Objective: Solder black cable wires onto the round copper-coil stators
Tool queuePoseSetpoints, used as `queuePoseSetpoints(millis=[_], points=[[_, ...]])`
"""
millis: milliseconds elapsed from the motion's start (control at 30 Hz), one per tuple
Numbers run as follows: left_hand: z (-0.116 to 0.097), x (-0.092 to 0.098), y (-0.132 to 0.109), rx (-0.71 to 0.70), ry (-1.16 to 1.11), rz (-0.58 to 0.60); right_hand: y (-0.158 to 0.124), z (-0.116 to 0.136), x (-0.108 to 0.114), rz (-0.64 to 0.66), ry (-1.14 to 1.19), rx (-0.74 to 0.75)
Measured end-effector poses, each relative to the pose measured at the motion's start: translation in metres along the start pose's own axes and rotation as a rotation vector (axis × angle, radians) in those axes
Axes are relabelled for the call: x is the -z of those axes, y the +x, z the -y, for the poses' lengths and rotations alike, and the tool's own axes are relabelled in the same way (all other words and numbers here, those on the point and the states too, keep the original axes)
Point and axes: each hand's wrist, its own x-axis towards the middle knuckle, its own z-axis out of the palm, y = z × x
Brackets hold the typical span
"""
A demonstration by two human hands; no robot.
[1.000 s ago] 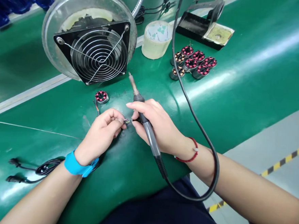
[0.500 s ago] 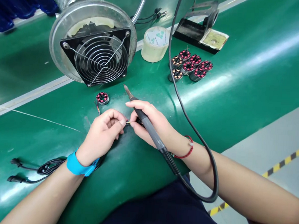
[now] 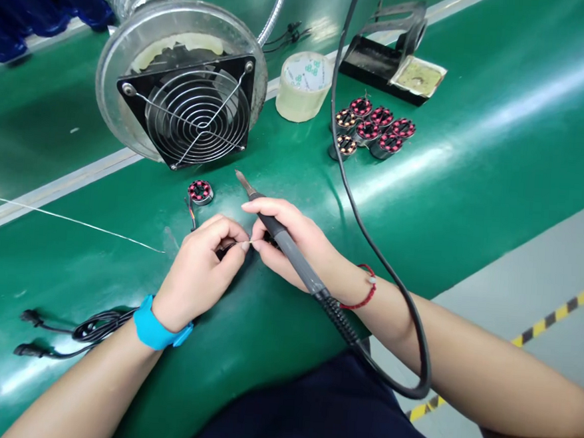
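My right hand [image 3: 293,242] is closed around a soldering iron [image 3: 296,258], whose bare tip points up and left, away from the fingers. Thumb and forefinger of my left hand [image 3: 212,260] pinch a thin wire [image 3: 250,243]. Its other end meets the fingertips of my right hand, where a small dark part is mostly hidden. Just beyond my left hand stands a motor stator [image 3: 200,192] with pink windings and short coloured leads. A dark cable runs under my left wrist.
A fume extractor fan [image 3: 202,126] stands behind my hands. Further right are a tape roll [image 3: 304,90], several wound stators [image 3: 368,129] and an iron stand with sponge [image 3: 416,77]. The iron's cord [image 3: 353,196] loops over my right forearm. Coiled black cables [image 3: 97,325] lie left; solder wire [image 3: 76,220] stretches across.
My left hand has turned slightly and its fingers have closed up nearer to my right fingertips. The iron's tip has shifted a little left and down.
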Motion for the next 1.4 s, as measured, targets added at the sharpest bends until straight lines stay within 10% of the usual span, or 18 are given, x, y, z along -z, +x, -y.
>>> queuePoseSetpoints(millis=[333,967,1400], points=[[0.001,0.000,0.004,0.205,-0.136,0.032,-0.002,-0.004,0.002,0.078,-0.160,0.054],[0.000,-0.005,0.004,0.293,-0.150,0.006,-0.047,0.038,0.020,-0.350,-0.127,-0.099],[0.001,-0.007,0.006,0.278,-0.150,-0.009,-0.055,0.034,0.017,-0.295,0.000,-0.135]])
